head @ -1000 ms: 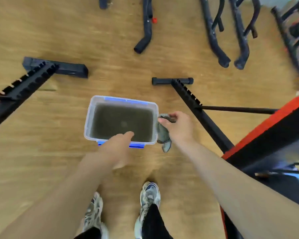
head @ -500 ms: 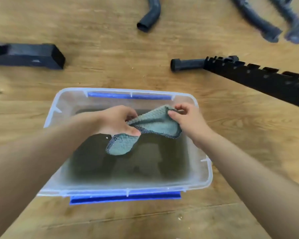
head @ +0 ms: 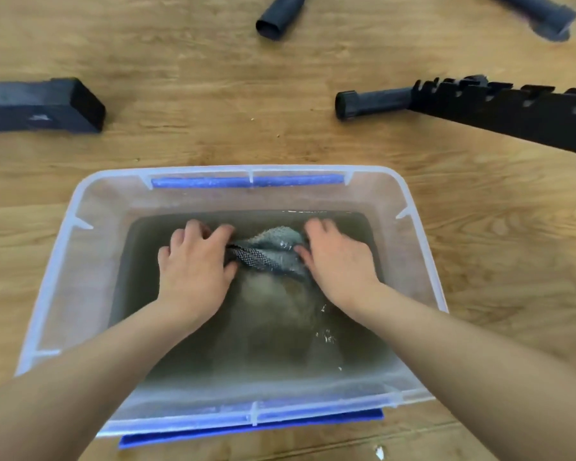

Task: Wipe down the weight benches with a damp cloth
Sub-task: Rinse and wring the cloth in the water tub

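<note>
Clear plastic tub [head: 90, 261] stands on the wooden floor [head: 180, 128], part filled with murky grey-brown water [head: 263, 327]. A blue lid [head: 246, 430] shows under its near edge.

Cloth [head: 273, 252]: grey-green with a dark mesh-patterned edge, located in the far half of the tub at the water surface, partly submerged. It is bunched into a band whose long axis runs left to right, across the tub, between the two hands. Its middle humps up slightly above the water, and the mesh edge faces the near side.

Left hand [head: 193, 266]: grip closed on the left end of the cloth, which is pinched between thumb and forefinger; the other fingers are spread and dip into the water.

Right hand [head: 340, 261]: grip closed on the right end of the cloth, thumb against it, fingers curled over the far side.

Beyond the tub, on the floor: a black rectangular frame foot [head: 44, 106] to the left, a notched black bar [head: 512, 111] with a round end cap to the right, and a dark tube end [head: 280, 16] at the top.
</note>
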